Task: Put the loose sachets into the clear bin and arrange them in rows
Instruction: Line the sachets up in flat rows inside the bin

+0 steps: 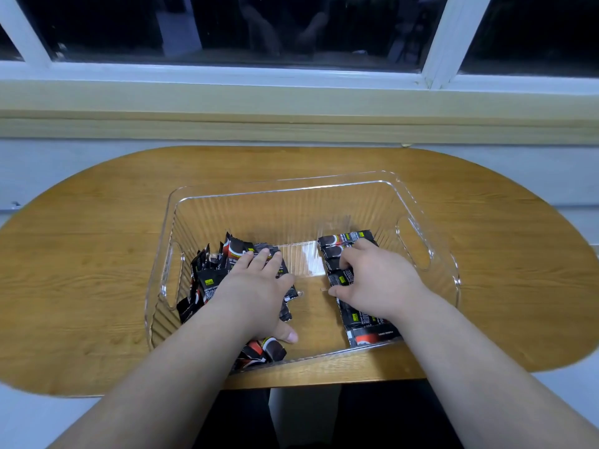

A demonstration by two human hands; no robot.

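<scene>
The left forearm [168, 367] and the right forearm [470, 358], both bare, reach forward from the near edge and angle slightly toward each other. The left hand [256, 283] lies palm down, its fingers straight, close together and pointing away, its thumb out to the near right. The right hand [379, 280] is knuckles up with fingers curled under and thumb stretched leftward, pinching a black sachet [341, 280]. The two hands are apart.
</scene>
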